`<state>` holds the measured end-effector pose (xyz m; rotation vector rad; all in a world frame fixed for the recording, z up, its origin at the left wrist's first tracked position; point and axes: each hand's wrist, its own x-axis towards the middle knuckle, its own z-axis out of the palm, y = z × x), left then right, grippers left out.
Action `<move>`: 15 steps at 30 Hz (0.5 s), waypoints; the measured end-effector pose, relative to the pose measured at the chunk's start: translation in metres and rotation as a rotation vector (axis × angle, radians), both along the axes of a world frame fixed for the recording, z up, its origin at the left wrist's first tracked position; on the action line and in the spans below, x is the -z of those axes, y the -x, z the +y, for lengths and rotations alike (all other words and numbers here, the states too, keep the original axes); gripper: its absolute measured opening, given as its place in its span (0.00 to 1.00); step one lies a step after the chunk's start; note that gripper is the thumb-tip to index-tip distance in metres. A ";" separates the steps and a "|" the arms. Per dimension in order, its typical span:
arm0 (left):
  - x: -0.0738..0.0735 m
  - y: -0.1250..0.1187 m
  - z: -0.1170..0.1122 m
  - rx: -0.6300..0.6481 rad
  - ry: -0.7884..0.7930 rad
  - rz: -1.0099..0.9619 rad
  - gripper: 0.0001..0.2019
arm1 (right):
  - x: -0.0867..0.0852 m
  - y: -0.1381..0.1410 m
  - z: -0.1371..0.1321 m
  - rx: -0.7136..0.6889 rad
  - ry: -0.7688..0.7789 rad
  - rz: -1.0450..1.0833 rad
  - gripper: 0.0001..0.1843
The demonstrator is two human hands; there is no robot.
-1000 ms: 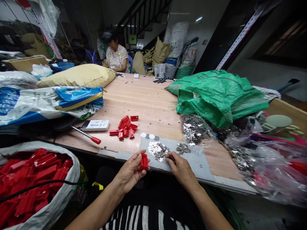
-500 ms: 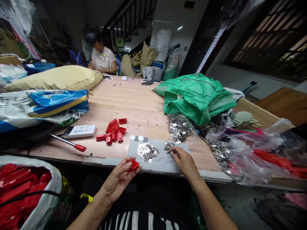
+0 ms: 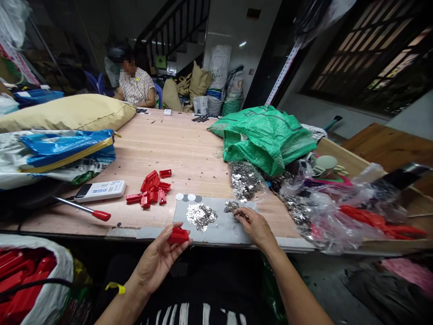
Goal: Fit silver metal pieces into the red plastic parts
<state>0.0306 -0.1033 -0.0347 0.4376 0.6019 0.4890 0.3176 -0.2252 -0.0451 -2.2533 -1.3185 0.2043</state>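
My left hand (image 3: 161, 253) holds a small red plastic housing (image 3: 178, 235) between thumb and fingers, just off the table's front edge. My right hand (image 3: 253, 225) is closed in a pinch beside a small heap of metal parts (image 3: 231, 206); whatever lies between its fingertips is too small to make out. Between the hands, a larger pile of shiny flat metal pieces (image 3: 202, 216) spreads over a grey mat (image 3: 223, 232). Several more red housings (image 3: 154, 188) lie in a loose heap to the left on the table.
At lower left stands a white sack (image 3: 62, 280) full of red parts. A lever with a red handle (image 3: 101, 215) and a white boxed device (image 3: 101, 190) lie left. A green sack (image 3: 267, 137) and bagged metal pieces (image 3: 246, 180) sit right. Another person (image 3: 137, 85) sits across the table.
The red housing in my left hand has turned, now showing its long side. My right hand stays pinched by the small metal heap. The view has shifted slightly to the right.
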 end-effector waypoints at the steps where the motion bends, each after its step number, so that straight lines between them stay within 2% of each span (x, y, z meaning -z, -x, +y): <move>1: 0.001 0.000 0.000 -0.006 0.005 0.013 0.15 | -0.001 -0.004 -0.004 -0.004 -0.002 -0.002 0.09; 7: 0.007 -0.002 -0.001 -0.036 -0.059 0.118 0.14 | -0.005 -0.014 -0.021 0.072 0.014 -0.037 0.12; 10: 0.007 -0.003 -0.002 -0.012 -0.125 0.189 0.18 | -0.007 -0.008 -0.023 0.126 0.057 -0.050 0.09; 15: 0.003 -0.004 -0.005 -0.006 -0.266 0.182 0.21 | -0.006 0.008 -0.022 0.201 0.103 -0.087 0.07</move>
